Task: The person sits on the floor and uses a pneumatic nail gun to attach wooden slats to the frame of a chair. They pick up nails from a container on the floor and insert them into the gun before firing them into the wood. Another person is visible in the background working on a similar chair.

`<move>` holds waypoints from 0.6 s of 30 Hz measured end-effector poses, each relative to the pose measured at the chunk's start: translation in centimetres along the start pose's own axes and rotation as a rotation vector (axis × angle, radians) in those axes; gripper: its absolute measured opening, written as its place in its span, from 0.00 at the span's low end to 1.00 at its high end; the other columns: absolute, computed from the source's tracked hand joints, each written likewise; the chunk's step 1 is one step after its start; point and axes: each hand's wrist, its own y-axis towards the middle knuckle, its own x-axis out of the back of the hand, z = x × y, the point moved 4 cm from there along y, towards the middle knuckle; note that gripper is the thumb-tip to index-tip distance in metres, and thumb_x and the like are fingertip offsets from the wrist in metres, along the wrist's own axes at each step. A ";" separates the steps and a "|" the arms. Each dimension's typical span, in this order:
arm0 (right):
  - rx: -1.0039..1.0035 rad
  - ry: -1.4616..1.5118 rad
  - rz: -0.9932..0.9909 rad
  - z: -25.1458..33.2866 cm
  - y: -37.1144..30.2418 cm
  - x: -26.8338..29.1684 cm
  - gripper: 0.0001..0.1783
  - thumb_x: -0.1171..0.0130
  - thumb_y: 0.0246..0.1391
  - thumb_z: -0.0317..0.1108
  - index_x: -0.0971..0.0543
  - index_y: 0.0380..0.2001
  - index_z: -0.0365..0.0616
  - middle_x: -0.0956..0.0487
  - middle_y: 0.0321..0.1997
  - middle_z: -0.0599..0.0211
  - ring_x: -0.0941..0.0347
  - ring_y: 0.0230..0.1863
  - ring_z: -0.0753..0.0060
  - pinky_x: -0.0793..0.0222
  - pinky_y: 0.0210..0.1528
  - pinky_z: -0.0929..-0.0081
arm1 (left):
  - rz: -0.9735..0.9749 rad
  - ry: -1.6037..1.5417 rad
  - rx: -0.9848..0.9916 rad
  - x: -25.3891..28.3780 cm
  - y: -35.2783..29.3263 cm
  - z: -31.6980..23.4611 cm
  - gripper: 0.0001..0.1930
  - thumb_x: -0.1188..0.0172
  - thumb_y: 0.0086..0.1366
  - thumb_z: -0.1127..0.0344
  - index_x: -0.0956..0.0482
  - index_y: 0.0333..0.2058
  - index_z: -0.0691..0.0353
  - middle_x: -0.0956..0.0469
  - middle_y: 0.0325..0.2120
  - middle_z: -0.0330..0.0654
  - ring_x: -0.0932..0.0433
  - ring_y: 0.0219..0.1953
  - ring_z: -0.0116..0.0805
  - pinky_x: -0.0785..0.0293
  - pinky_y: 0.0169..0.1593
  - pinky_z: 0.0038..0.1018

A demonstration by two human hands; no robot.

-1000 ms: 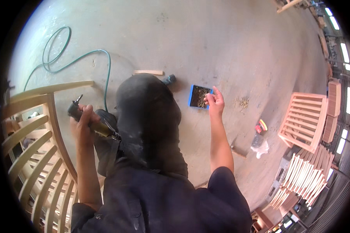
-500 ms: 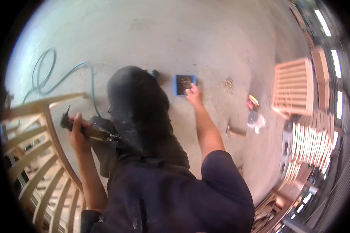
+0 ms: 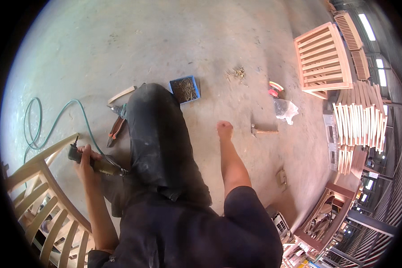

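Observation:
My left hand (image 3: 85,163) is wrapped round an air screwdriver (image 3: 106,168), its bit pointing up beside a pale wooden slatted frame (image 3: 43,172). My right hand (image 3: 225,129) is closed in the air over the floor, right of my knee; whatever its fingers hold, if anything, is hidden. A blue-rimmed box (image 3: 198,89) of screws or nails stands on the floor beyond my knee. Between that hand and the stacked wood lies a hammer (image 3: 267,131).
Left of my knee lie orange-handled pliers (image 3: 115,131), a drill (image 3: 119,110) and a wooden strip (image 3: 122,94). A green hose (image 3: 81,107) curls at left. Loose fasteners (image 3: 239,73), a plastic bag (image 3: 286,110), a slatted wooden piece (image 3: 321,58) and stacked slats (image 3: 359,127) are right.
My right hand has left the blue box, drawn back toward me and closed. My left hand still holds the air screwdriver. The whole view has shifted, bringing the pliers into sight.

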 end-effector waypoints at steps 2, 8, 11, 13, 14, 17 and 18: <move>-0.011 -0.005 -0.096 2.3 2.7 -0.4 0.12 0.39 0.55 0.40 0.12 0.36 0.48 0.13 0.38 0.55 0.15 0.42 0.56 0.21 0.46 0.60 | -0.024 0.041 -0.005 -0.7 0.7 -0.1 0.09 0.36 0.69 0.69 0.28 0.31 0.58 0.29 0.20 0.37 0.25 0.24 0.31 0.27 0.34 0.29; 0.020 -0.070 -0.254 6.9 17.5 -0.3 0.12 0.33 0.52 0.41 0.13 0.37 0.48 0.13 0.39 0.58 0.16 0.43 0.56 0.23 0.45 0.59 | -0.104 0.072 0.038 -2.9 3.7 1.3 0.09 0.37 0.69 0.70 0.29 0.32 0.58 0.29 0.19 0.37 0.26 0.23 0.31 0.27 0.33 0.28; -0.084 -0.112 -0.240 10.4 21.3 -1.7 0.15 0.33 0.52 0.40 0.15 0.43 0.48 0.14 0.44 0.55 0.18 0.48 0.52 0.24 0.52 0.55 | -0.222 0.132 0.067 -3.0 3.4 1.2 0.09 0.36 0.69 0.70 0.29 0.34 0.59 0.28 0.20 0.37 0.26 0.22 0.30 0.28 0.32 0.28; -0.088 -0.146 -0.258 10.6 23.9 -1.7 0.15 0.33 0.52 0.40 0.15 0.43 0.49 0.14 0.46 0.54 0.18 0.49 0.50 0.24 0.53 0.53 | -0.243 0.167 0.081 -3.4 3.8 1.3 0.09 0.35 0.68 0.69 0.29 0.35 0.58 0.28 0.20 0.37 0.26 0.23 0.29 0.28 0.32 0.27; 0.010 -0.349 -0.335 10.3 25.0 -1.7 0.14 0.33 0.52 0.40 0.15 0.42 0.49 0.14 0.45 0.54 0.18 0.49 0.50 0.23 0.52 0.53 | -0.237 0.176 0.087 -3.5 4.5 1.8 0.09 0.35 0.68 0.68 0.29 0.35 0.58 0.27 0.21 0.37 0.26 0.23 0.29 0.28 0.31 0.27; -0.067 -0.346 -0.191 10.9 25.7 -3.7 0.10 0.34 0.53 0.39 0.14 0.35 0.46 0.13 0.39 0.55 0.16 0.43 0.49 0.21 0.46 0.54 | -0.291 0.206 0.060 -4.4 4.2 0.5 0.09 0.34 0.69 0.67 0.28 0.36 0.57 0.27 0.21 0.36 0.25 0.23 0.27 0.28 0.31 0.26; -0.099 -0.348 -0.196 10.9 25.3 -3.9 0.10 0.34 0.53 0.39 0.14 0.32 0.44 0.13 0.37 0.55 0.16 0.41 0.50 0.21 0.43 0.55 | -0.307 0.209 0.049 -5.0 3.9 -0.1 0.10 0.34 0.69 0.66 0.28 0.36 0.57 0.27 0.21 0.36 0.25 0.24 0.27 0.28 0.31 0.25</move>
